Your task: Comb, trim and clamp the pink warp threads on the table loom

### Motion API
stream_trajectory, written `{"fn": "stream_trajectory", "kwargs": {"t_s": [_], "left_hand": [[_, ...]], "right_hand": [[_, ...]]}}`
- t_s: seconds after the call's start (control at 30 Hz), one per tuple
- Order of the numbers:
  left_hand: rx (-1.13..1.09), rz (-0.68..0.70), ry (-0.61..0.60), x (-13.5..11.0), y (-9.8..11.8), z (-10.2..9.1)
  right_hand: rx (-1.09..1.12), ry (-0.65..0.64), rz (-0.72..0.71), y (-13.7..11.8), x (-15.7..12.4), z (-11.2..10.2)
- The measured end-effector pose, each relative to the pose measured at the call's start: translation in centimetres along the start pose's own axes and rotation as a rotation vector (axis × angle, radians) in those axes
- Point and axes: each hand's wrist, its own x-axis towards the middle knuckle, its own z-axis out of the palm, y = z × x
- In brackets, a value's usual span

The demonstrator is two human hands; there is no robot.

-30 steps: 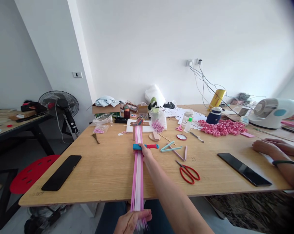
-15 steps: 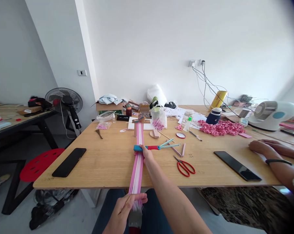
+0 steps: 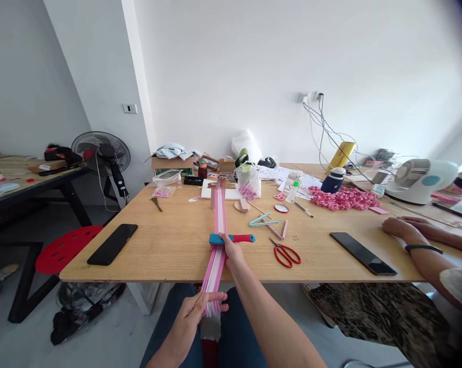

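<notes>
- A pale wooden table [image 3: 165, 255] is standing against a white wall [image 3: 223, 76], a black fan [image 3: 100, 151] at its left.
- Thin, straight pink and white strands [image 3: 220, 217] are running from a clip [image 3: 222, 183] across the table and over its near edge.
- The right hand [image 3: 233, 249] is gripping a blue-and-red tool [image 3: 240, 238] across the strands, fingers curled tight.
- The left hand [image 3: 196, 309] is pinching the lower ends between nearly straight fingers.
- Red-handled scissors [image 3: 278, 245] are lying right of the tool; pink ruffled stuff [image 3: 342, 199] is heaping up farther back.

The left hand [image 3: 194, 309] and right hand [image 3: 234, 252] are bare, as are both forearms [image 3: 274, 313]. The trousers [image 3: 235, 335] are a dark blue.
</notes>
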Motion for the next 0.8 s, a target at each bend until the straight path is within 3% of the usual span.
{"fn": "stream_trajectory", "kwargs": {"t_s": [0.4,0.53,0.8], "left_hand": [[0.099,-0.009,0.025,0.0,-0.1,1.0],[0.118,-0.006,0.004,0.2,-0.5,1.4],[0.049,-0.030,-0.014,0.5,-1.8,2.0]], "right_hand": [[-0.004,0.020,-0.097,1.6,-6.2,-1.9],[0.001,0.081,-0.062,2.4,-8.1,-2.7],[0.031,0.012,-0.022,3.0,-10.5,-3.9]]}}
